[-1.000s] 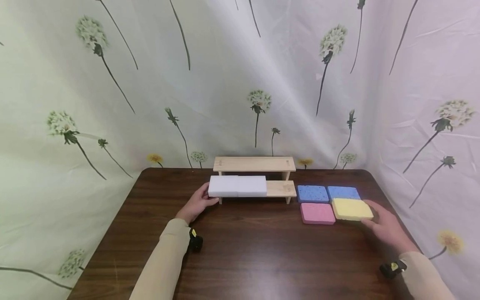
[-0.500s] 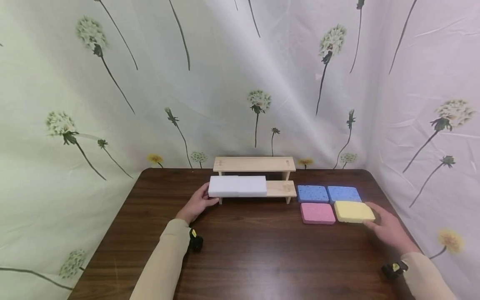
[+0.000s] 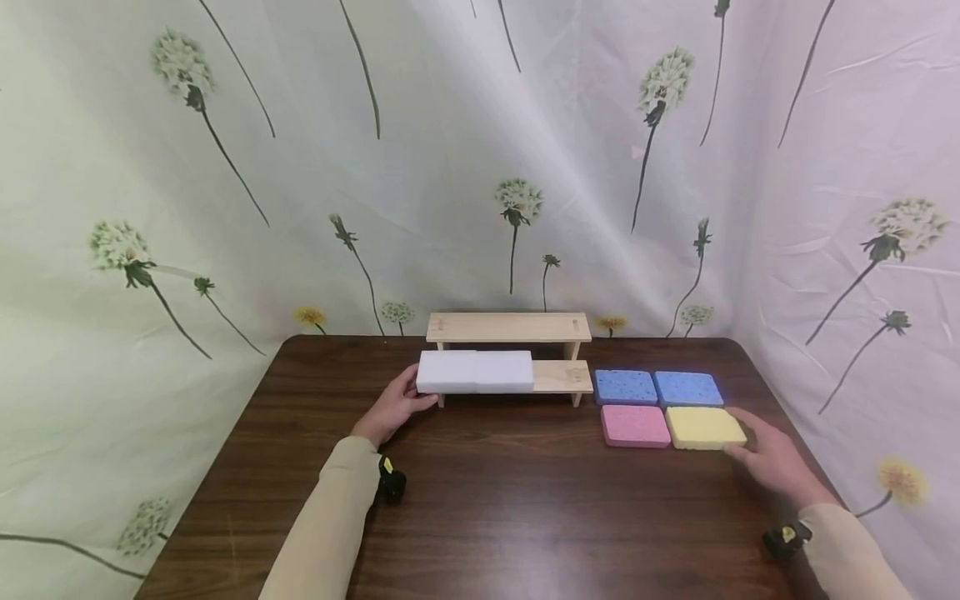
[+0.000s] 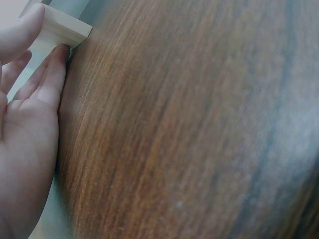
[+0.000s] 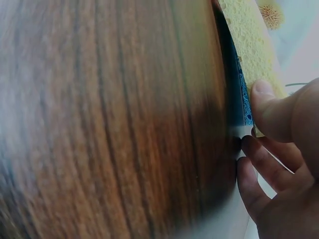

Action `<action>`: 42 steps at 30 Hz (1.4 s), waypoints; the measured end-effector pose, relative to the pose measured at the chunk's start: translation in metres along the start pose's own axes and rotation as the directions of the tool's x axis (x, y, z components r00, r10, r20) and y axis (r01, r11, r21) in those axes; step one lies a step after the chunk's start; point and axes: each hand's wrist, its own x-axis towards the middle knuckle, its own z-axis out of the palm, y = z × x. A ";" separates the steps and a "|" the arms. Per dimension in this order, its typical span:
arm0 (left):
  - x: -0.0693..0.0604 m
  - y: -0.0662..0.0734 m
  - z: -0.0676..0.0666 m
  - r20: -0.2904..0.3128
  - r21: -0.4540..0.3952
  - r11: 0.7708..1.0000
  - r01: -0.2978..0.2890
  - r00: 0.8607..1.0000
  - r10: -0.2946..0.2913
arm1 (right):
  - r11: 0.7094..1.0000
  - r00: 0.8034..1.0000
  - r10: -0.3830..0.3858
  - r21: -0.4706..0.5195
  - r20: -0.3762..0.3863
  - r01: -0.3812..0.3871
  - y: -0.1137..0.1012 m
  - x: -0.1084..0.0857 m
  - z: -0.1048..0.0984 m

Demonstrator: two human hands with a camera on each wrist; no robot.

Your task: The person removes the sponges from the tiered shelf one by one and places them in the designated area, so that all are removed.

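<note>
At the left end of a two-step wooden stand (image 3: 562, 377), my left hand (image 3: 392, 404) has its thumb in front and its fingers at the side, around a wooden end piece (image 4: 70, 31) that shows in the left wrist view. Two white sponges (image 3: 476, 372) lie end to end on the lower step, close to these fingers. My right hand (image 3: 772, 450) pinches the right end of a yellow sponge (image 3: 705, 427), thumb (image 5: 271, 112) against its near side. That sponge sits beside a pink sponge (image 3: 635, 427) and in front of a blue sponge (image 3: 688, 388).
Another blue sponge (image 3: 626, 387) lies between the stand and the right-hand blue one. The upper step (image 3: 510, 327) of the stand rises behind the white sponges. All stand on a dark wood table (image 3: 510, 508), with a dandelion-print cloth (image 3: 450, 167) hanging behind.
The yellow sponge has come down and towards me in my right hand, off the edge of the blue sponge and level beside the pink one. My left hand has stayed put.
</note>
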 end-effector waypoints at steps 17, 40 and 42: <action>0.002 -0.001 -0.004 0.031 -0.041 0.999 -0.001 1.000 0.002 | 0.998 0.999 -0.038 -0.046 0.004 0.038 0.000 0.005 0.001; 0.000 -0.001 -0.001 0.019 -0.045 0.999 0.001 1.000 0.000 | 0.998 0.999 -0.021 -0.053 0.025 0.022 -0.002 0.005 0.001; -0.001 -0.001 -0.002 0.024 -0.043 0.999 0.002 1.000 -0.001 | 0.999 0.999 -0.015 -0.051 0.032 0.017 -0.003 0.004 0.001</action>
